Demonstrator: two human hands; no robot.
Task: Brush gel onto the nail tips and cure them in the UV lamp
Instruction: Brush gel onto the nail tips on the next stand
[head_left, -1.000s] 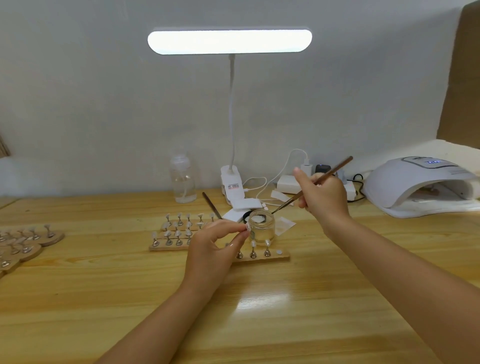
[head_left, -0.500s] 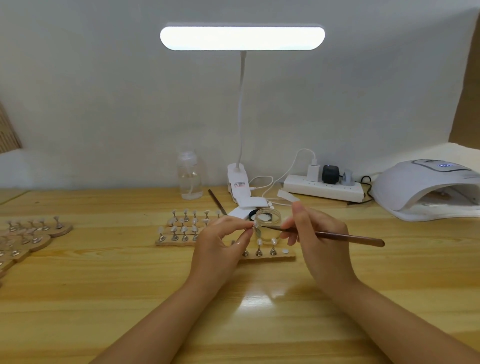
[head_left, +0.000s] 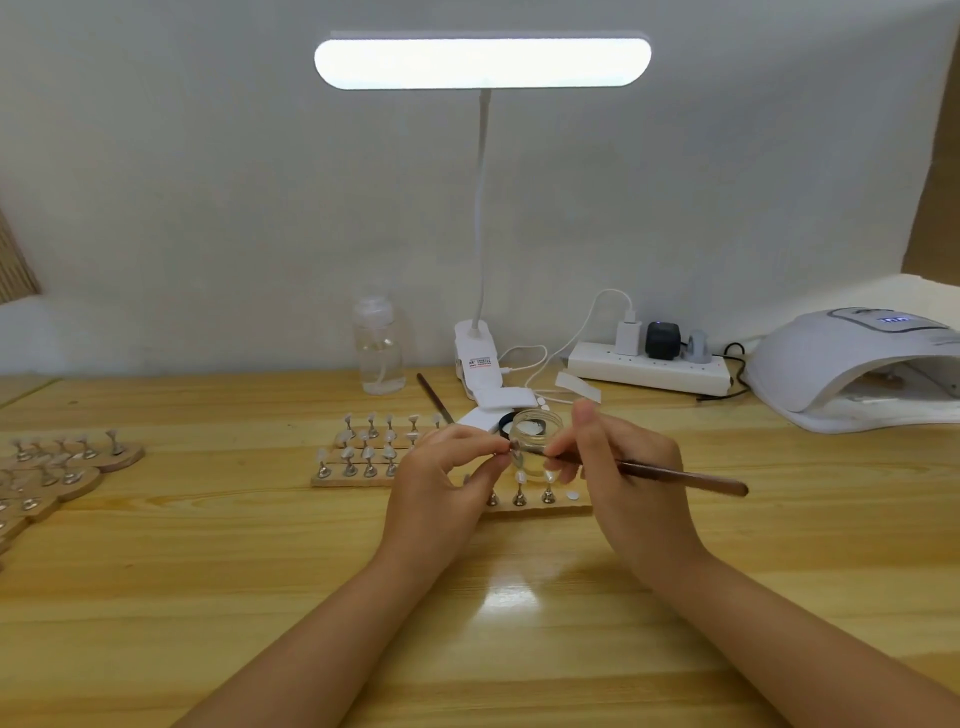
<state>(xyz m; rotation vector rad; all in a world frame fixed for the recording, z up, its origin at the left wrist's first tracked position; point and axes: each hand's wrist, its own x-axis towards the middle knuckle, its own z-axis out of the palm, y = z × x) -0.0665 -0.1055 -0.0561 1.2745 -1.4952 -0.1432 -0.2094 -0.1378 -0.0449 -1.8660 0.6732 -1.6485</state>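
UV lamp (head_left: 852, 374): right of jar (head_left: 536, 434), well apart; I wait.
Right hand (head_left: 631, 478): fingers pinching brush (head_left: 680, 475); I've swung it down from jar.
Left hand (head_left: 441, 480): fingertips pinch nail tip (head_left: 514, 454) before jar; gelling begins.

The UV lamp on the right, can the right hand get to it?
Probably yes. The UV lamp sits to the right of the right hand, its opening facing the table, with bare wood between. But that hand grips the brush, so it is busy.
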